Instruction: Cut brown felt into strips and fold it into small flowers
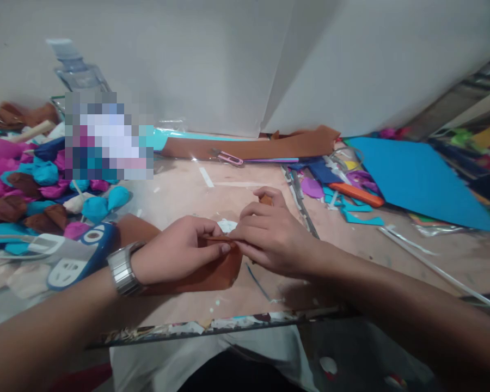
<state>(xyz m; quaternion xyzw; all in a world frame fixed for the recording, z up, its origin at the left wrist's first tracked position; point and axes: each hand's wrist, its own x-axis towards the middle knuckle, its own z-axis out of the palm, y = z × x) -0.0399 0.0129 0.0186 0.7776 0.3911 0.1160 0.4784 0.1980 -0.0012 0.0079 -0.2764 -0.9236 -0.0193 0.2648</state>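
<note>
My left hand (pixel 179 247), with a metal watch on its wrist, is closed on the folded edge of a brown sheet (pixel 212 275), thumb on top. The sheet, which looks like craft foam or thick paper, extends under that hand and out to its left. Against the same edge, the fingertips of my right hand (pixel 275 234) are pinched together, meeting the left thumb. A small bit of brown shows between the raised fingers of my right hand. Partly hidden behind both hands is a small white round thing (pixel 227 225).
Pink, blue and brown wrapped bundles (pixel 44 190) are heaped at the left, beside a blue-and-white thing (pixel 85 256). A long brown strip (pixel 245 148) with a pink snipper (pixel 230 157) lies at the back. Rightward are an orange cutter (pixel 357 194) and a blue sheet (pixel 416 179).
</note>
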